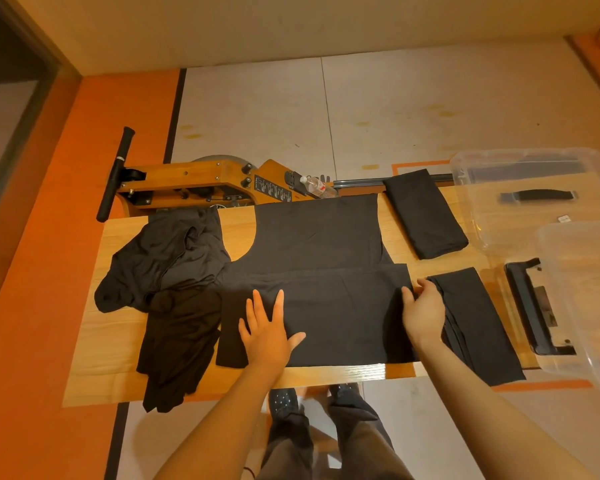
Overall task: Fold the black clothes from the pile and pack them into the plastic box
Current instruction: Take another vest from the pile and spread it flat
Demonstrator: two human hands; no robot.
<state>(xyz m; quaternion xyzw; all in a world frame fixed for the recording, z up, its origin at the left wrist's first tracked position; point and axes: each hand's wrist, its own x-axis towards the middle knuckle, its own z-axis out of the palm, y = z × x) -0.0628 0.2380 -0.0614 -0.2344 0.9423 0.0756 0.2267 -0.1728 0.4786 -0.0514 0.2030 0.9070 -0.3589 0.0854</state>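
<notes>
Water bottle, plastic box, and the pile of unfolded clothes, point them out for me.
Water bottle (316,186): head view, its clear body.
Plastic box (478,233): head view, its near left wall.
Pile (167,258): head view, the crumpled upper garment.

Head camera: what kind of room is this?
Probably a home workout room used for laundry: a wooden rowing machine behind the table, an orange floor mat, and black clothes.

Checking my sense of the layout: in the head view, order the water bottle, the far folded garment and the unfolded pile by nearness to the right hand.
From the right hand:
1. Far folded garment, beyond it, rightward.
2. Water bottle, farther back, leftward.
3. Unfolded pile, far left.
</notes>
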